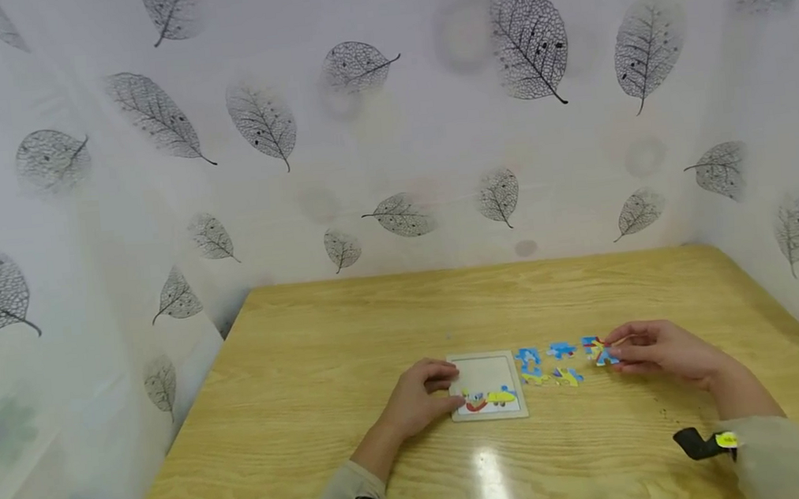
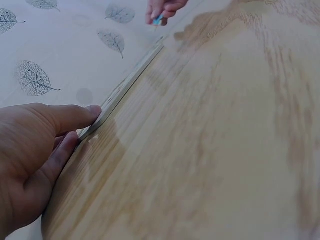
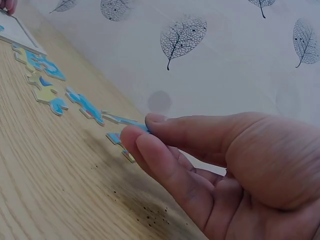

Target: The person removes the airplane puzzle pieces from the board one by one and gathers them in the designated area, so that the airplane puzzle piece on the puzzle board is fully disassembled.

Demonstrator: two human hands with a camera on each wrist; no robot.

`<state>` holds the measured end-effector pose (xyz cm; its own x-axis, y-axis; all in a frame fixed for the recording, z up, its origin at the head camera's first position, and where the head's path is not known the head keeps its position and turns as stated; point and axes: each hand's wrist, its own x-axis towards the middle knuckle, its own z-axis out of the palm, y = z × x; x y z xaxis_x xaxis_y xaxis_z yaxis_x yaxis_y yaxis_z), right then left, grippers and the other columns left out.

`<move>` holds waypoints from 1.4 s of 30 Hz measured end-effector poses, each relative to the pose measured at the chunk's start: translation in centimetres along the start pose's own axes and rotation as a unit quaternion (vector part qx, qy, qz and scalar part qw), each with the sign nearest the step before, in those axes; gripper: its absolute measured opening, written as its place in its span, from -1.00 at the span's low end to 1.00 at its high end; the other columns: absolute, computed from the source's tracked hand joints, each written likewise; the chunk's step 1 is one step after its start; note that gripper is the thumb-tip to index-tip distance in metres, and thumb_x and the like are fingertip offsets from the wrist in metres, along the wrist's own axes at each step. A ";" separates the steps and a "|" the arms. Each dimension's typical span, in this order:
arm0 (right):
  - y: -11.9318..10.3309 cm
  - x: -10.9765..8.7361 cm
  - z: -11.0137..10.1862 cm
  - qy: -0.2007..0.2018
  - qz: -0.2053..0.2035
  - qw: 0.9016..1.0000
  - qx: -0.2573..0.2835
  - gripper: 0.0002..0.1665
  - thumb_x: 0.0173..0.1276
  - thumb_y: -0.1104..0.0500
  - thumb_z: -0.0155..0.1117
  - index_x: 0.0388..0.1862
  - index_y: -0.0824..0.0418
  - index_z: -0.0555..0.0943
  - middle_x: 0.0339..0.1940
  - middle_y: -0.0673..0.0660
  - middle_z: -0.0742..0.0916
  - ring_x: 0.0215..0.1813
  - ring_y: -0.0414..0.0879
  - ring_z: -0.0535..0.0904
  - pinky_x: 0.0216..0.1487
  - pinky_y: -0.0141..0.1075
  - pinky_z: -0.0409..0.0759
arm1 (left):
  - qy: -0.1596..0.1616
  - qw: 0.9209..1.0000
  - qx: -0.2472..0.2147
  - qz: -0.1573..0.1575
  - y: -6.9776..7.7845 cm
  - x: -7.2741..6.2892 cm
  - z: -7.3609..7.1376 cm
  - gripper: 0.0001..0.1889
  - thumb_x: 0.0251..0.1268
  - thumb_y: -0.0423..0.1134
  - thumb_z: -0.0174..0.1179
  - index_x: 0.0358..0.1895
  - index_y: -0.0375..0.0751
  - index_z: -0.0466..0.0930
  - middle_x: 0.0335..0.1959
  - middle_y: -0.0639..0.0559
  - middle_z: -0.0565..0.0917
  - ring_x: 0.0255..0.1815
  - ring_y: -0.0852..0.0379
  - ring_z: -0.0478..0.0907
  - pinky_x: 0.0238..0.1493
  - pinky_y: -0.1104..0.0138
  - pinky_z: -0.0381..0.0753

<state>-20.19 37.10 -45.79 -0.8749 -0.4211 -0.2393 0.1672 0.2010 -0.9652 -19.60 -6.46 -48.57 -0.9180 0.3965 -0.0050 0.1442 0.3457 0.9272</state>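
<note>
Over on the right side of the worktop [image 1: 307, 329], the right hand [image 1: 673, 356] has its fingers pinched on a thin puzzle piece [image 3: 141, 126], some blue showing, mostly covered so can't tell its picture. Just left of it are loose pieces [image 1: 561, 350], knobbly-edged, mostly blue and yellow. Next along is a pale, squarish puzzle tray [image 1: 524, 406], near part filled with red, yellow and blue picture pieces [image 1: 501, 397], plain base showing behind. Left hand's [image 1: 420, 398] fingers are holding the tray's left edge.
</note>
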 end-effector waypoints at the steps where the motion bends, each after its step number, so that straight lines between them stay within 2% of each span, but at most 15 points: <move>1: 0.1 0.0 -0.2 -0.001 0.002 1.000 0.002 -0.57 0.49 0.24 0.20 0.19 0.51 0.43 -0.06 0.00 0.73 -0.06 -0.13 0.74 0.02 -0.24 0.75 | 0.000 1.000 0.001 0.000 0.0 0.0 0.0 -0.60 0.15 -0.28 0.46 0.07 -0.24 0.66 0.16 -0.06 0.58 0.12 0.03 0.63 0.17 0.34 0.66; 8: 0.7 0.0 -0.6 -0.028 0.009 1.000 0.003 -0.70 0.48 0.28 0.19 0.10 0.43 0.55 -0.12 0.03 0.76 -0.11 -0.10 0.76 -0.04 -0.29 0.76 | 0.001 1.000 0.008 -0.005 0.0 0.0 -0.3 -0.60 0.14 -0.28 0.47 0.07 -0.22 0.66 0.17 -0.03 0.57 0.11 0.06 0.63 0.15 0.40 0.65; 15: 0.6 -0.1 -0.3 -0.016 0.026 0.999 -0.036 -0.60 0.47 0.22 0.23 0.11 0.51 0.51 -0.16 0.06 0.77 -0.13 -0.08 0.77 -0.07 -0.27 0.77 | 0.002 1.000 0.006 -0.004 -0.1 -0.1 -0.2 -0.61 0.13 -0.28 0.47 0.05 -0.22 0.67 0.16 -0.03 0.58 0.10 0.05 0.63 0.15 0.38 0.66; 21: 0.2 0.0 0.1 0.002 0.041 0.997 -0.064 -0.43 0.43 0.18 0.29 0.19 0.60 0.42 -0.13 0.10 0.76 -0.14 -0.08 0.76 -0.08 -0.25 0.78 | 0.000 1.000 0.001 0.001 -0.1 0.0 -0.2 -0.62 0.14 -0.28 0.47 0.05 -0.23 0.67 0.16 -0.04 0.57 0.09 0.07 0.63 0.14 0.40 0.66; 27: -0.2 -0.1 0.4 0.013 0.057 0.996 -0.074 -0.44 0.43 0.18 0.29 0.15 0.64 0.44 -0.18 0.11 0.78 -0.17 -0.12 0.76 -0.10 -0.27 0.78 | -0.005 1.000 0.001 0.003 -0.1 0.0 -0.2 -0.62 0.14 -0.28 0.47 0.05 -0.23 0.67 0.15 -0.03 0.58 0.09 0.07 0.63 0.14 0.40 0.66; 35: -0.8 -0.6 0.5 0.022 0.049 0.995 -0.090 -0.41 0.46 0.18 0.26 0.18 0.68 0.41 -0.11 0.13 0.78 -0.14 -0.14 0.76 -0.09 -0.28 0.77 | -0.003 1.000 -0.006 0.005 0.1 -0.1 -0.1 -0.62 0.13 -0.30 0.47 0.04 -0.24 0.67 0.16 -0.06 0.57 0.11 0.01 0.63 0.17 0.30 0.66; 42: -0.6 -0.3 0.5 0.022 0.036 0.996 -0.077 -0.34 0.44 0.16 0.28 0.29 0.63 0.37 -0.03 0.07 0.75 -0.08 -0.14 0.74 0.00 -0.25 0.76 | -0.003 1.000 -0.010 0.006 0.3 -0.2 -0.2 -0.61 0.13 -0.29 0.47 0.05 -0.24 0.66 0.17 -0.06 0.57 0.13 -0.01 0.62 0.19 0.24 0.66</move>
<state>-19.87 36.67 -45.16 -0.8828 -0.3619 -0.2993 0.1618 0.3640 -0.9173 -19.45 -6.57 -48.26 -0.9143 0.4050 0.0042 0.1477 0.3238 0.9345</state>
